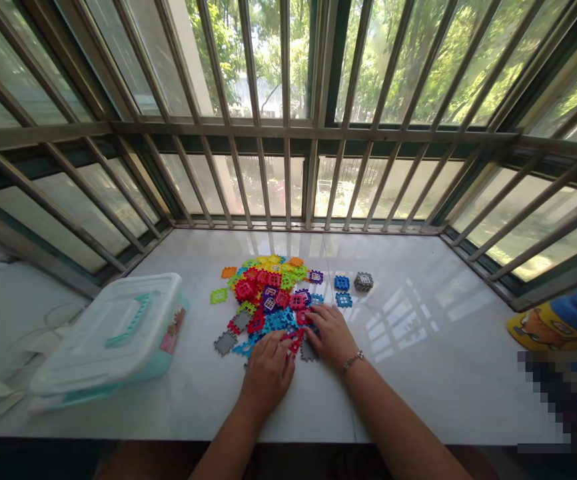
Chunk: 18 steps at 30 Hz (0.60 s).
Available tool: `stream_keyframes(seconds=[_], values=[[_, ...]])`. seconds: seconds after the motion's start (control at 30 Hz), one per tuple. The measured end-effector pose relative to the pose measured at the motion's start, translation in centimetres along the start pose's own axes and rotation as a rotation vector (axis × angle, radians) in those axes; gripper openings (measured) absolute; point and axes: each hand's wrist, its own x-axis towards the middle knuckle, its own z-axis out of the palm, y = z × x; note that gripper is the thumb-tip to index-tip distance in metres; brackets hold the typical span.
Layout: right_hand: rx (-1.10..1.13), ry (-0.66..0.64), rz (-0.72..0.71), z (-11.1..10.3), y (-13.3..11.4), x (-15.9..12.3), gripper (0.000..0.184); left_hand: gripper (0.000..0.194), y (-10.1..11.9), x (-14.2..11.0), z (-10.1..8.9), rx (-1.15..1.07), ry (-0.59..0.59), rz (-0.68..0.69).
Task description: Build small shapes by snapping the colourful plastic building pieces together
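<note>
A heap of colourful plastic building tiles (278,320) with notched edges lies on the white surface, in red, blue, yellow, green, purple, orange and grey. My left hand (268,367) rests at the near side of the heap, its fingers bent down close together over blue and red tiles. Whatever lies under those fingertips is hidden. To the right, my right hand (333,339) reaches into the heap with its fingers apart, the tips at a red tile (302,317). A grey tile (308,351) lies just below its thumb. A bracelet circles the right wrist.
A lidded pale teal storage box (118,327) stands at the left. Blue tiles (342,283) and a grey stack of tiles (363,281) sit right of the heap. A yellow and blue container (558,323) is at the far right. Barred windows (288,133) enclose the back.
</note>
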Motion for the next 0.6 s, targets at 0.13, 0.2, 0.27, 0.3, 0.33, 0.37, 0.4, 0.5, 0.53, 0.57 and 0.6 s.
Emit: stream_keyframes(seconds=[0.13,0.2,0.27,0.3,0.33,0.37,0.4,0.5,0.53,0.57,0.6], values=[[0.057,0.073,-0.027,-0.2,0.3,0.2,0.038,0.051,-1.9,0.4,0.2,0.093,-0.061,0.001],[0.039,0.134,0.013,0.2,0.6,0.2,0.048,0.052,-2.1,0.3,0.5,0.101,-0.078,-0.024],[-0.003,0.156,0.057,0.6,0.9,0.3,0.051,0.046,-2.0,0.3,0.7,0.101,-0.086,-0.049],[-0.027,0.157,0.084,0.7,1.0,0.2,0.049,0.043,-1.9,0.2,0.7,0.103,-0.085,-0.061],[-0.050,0.156,0.118,0.8,1.1,0.2,0.044,0.040,-1.8,0.2,0.6,0.106,-0.083,-0.069],[-0.070,0.156,0.155,0.7,1.2,0.1,0.038,0.040,-1.7,0.2,0.5,0.107,-0.088,-0.062],[-0.083,0.158,0.190,0.6,1.4,0.0,0.031,0.041,-1.6,0.2,0.2,0.104,-0.102,-0.036],[-0.053,0.141,0.199,-0.1,2.0,-0.5,0.022,0.055,-1.4,0.2,-0.6,0.058,-0.208,0.148],[-0.026,0.134,0.176,-0.4,2.2,-0.7,0.023,0.060,-1.3,0.3,-0.8,0.038,-0.250,0.208],[-0.001,0.133,0.156,-0.7,2.5,-0.9,0.024,0.062,-1.2,0.3,-0.9,0.024,-0.284,0.247],[0.018,0.136,0.144,-0.9,2.7,-1.0,0.025,0.063,-1.1,0.4,-1.0,0.013,-0.306,0.261]])
